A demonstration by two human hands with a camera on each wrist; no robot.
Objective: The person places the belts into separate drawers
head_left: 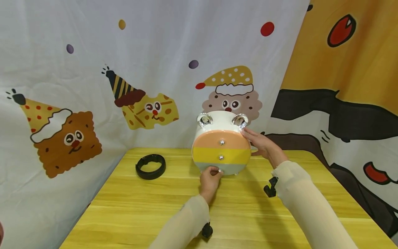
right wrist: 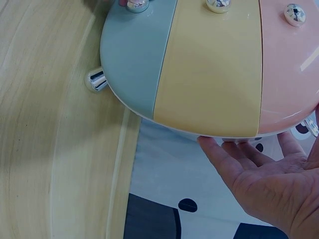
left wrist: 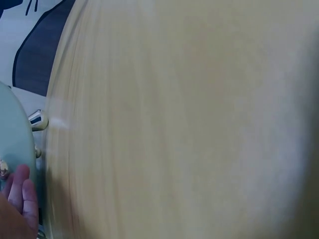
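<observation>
Currently, striped cabinet [head_left: 205, 155] stands on worktop [head_left: 149, 211], black ring [head_left: 155, 174] to its left. Left grip [head_left: 210, 180] apparently pinching silver bottom knob [head_left: 219, 170], contact partly hidden. Right grip [head_left: 263, 144] unclenched, fingers extended against cabinet's side.

Box [head_left: 221, 149], mid-frame: white body; peach, yellow, grey-blue bands; silver knobs [head_left: 221, 157]. Ring [head_left: 162, 169], left of centre: black. Counter [head_left: 130, 214]: yellow wood grain. Sleeves [head_left: 311, 204], lower frame: cream. Curtain [head_left: 155, 52], upper left: white, cartoon-printed.
</observation>
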